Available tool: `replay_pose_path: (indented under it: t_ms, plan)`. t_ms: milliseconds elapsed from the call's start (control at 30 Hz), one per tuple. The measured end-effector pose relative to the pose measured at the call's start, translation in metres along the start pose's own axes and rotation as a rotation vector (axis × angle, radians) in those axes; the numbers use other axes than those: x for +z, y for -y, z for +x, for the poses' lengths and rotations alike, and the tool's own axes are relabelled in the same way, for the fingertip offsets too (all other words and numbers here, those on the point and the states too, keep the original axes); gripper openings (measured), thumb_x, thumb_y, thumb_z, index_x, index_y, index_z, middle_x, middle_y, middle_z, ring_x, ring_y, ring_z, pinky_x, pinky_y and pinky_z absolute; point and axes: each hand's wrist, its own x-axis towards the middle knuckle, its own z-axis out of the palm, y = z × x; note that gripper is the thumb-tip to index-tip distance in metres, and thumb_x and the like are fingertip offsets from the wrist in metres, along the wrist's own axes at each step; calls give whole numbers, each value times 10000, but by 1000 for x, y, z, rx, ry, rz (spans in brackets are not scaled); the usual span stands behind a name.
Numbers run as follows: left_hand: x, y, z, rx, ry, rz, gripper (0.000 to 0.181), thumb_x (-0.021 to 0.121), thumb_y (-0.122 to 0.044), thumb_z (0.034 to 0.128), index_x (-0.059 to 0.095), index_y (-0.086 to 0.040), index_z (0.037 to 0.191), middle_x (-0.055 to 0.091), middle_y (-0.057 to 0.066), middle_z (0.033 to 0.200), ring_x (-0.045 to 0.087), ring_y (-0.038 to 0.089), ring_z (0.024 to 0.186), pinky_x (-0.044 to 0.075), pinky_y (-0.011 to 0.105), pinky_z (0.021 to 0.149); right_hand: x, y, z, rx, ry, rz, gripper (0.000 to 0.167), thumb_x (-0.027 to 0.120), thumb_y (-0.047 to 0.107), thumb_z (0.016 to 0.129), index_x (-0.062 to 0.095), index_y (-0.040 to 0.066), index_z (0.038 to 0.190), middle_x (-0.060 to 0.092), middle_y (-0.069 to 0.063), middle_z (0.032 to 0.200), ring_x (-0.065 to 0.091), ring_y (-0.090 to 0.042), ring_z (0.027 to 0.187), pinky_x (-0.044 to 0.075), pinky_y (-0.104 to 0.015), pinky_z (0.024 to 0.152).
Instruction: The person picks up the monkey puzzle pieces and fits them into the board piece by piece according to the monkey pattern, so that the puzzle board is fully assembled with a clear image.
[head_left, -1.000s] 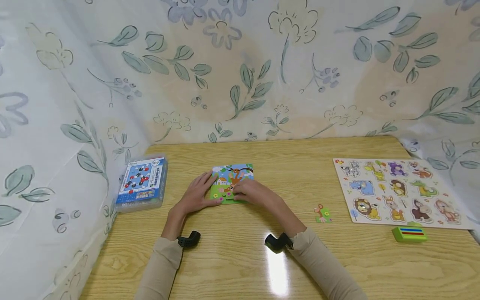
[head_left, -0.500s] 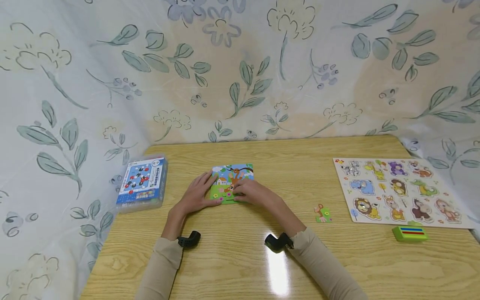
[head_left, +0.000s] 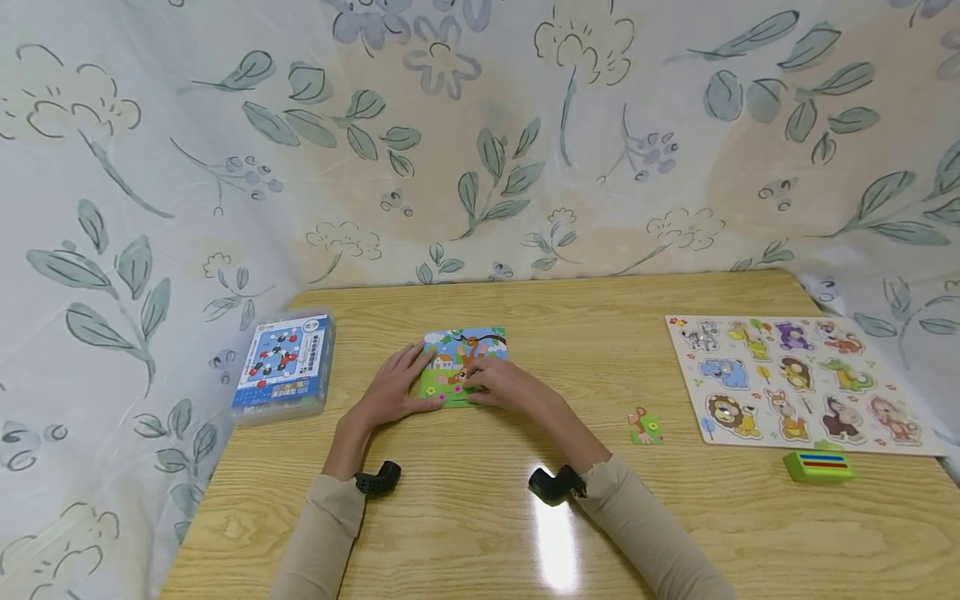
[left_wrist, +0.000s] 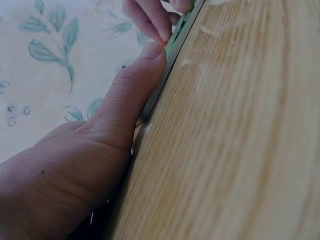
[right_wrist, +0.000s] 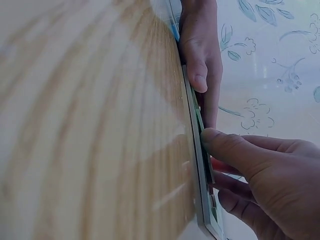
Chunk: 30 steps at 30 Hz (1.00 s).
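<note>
A small monkey-picture jigsaw puzzle (head_left: 446, 363) lies flat on the table in the head view. My left hand (head_left: 392, 389) rests at its left side, fingers fairly straight along the left edge and thumb at the lower left corner. My right hand (head_left: 510, 386) is over the lower right part and hides some of it. In the right wrist view, its thumb and fingers pinch a puzzle piece (right_wrist: 205, 150), which sits slightly tilted in the board. Another loose puzzle piece (head_left: 645, 426), green with a brown monkey part, lies to the right.
A plastic box with a molecule-model label (head_left: 283, 363) stands at the left. On the right lies a wooden animal peg board (head_left: 765, 354), with a green block (head_left: 819, 467) at its front edge. A floral cloth (head_left: 480, 150) hangs behind the wooden table (head_left: 480, 533).
The dark gap along the puzzle's lower edge looks narrower, and my right fingers have shifted very slightly. My left hand stays in place.
</note>
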Motion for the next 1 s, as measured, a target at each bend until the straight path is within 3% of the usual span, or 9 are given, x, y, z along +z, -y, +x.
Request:
replay_pose_path:
  t_ms: [300,633,800,1000]
  plan:
    - [0,1,-1,3,-6,-1,909,702,-501,848,242,-170,1559,164,112,1634,149,360,1502,151,587,1189,-2,2,0,-15,11,-72,216,649,173,938,747,135,1127,650,-79,1134,617,-209,1020,533,-298,846]
    - [5,3,-1,1,11,7,926,679,-546,848,217,-185,1565,153,103,1638,143,361,1504,155,587,1189,-11,6,-11,105,98,1,318,609,236,968,673,109,1252,619,-77,1255,567,-238,1158,503,-361,958]
    - [2,2,1,5,5,-1,931,690,-538,841,224,-179,1563,157,109,1637,144,364,1503,151,587,1190,-35,-1,-37,163,54,43,375,629,227,953,636,41,1279,614,-112,1298,548,-296,1217,476,-425,1013]
    - [0,2,1,6,12,4,932,692,-537,839,232,-165,1560,156,113,1636,147,363,1502,156,587,1188,-60,-16,-93,248,31,63,422,627,225,953,595,14,1317,590,-167,1325,534,-352,1244,460,-491,1022]
